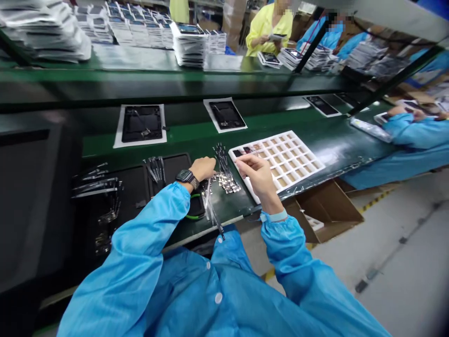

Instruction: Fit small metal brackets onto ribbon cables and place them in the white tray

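Note:
My left hand [203,168], with a black watch at the wrist, is closed low over the bench; its fingertips are mostly hidden. Just below it, flex cables [209,206] trail towards the bench's front edge; I cannot tell whether the hand grips one. Beside its fingers lies a pile of flex cables with small metal-plated boards [228,181]. My right hand [257,175] hovers at the left part of a white compartment tray [298,161], thumb and fingers pinched together. Whatever is between them cannot be made out. Small dark parts [242,152] sit in the tray's far left compartments.
Two open tablet housings [142,124] [228,114] lie on white sheets behind. More flex cables [154,171] rest in a black tray at left. Stacked devices [189,44] stand on the upper shelf. A cardboard box [326,213] is below right. Co-workers' sleeves [414,131] show at right.

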A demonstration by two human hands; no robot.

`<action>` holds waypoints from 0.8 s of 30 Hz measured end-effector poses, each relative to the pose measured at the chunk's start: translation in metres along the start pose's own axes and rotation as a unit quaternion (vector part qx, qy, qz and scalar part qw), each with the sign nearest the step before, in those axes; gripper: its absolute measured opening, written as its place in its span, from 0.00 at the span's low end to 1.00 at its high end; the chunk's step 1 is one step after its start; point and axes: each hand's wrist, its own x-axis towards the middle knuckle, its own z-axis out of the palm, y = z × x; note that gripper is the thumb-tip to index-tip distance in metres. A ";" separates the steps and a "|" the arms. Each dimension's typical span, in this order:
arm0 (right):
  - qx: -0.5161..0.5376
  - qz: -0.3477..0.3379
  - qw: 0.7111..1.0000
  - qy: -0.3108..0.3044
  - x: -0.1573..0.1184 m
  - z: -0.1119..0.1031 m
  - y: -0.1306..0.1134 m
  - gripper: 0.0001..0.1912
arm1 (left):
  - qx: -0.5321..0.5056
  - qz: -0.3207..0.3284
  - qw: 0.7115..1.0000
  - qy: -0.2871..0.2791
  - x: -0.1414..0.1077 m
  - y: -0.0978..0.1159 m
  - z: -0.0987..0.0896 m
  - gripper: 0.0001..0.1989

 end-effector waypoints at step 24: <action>-0.059 0.003 0.998 0.029 -0.020 0.000 0.006 0.10 | -0.155 0.013 0.988 0.002 0.012 -0.025 -0.015 0.06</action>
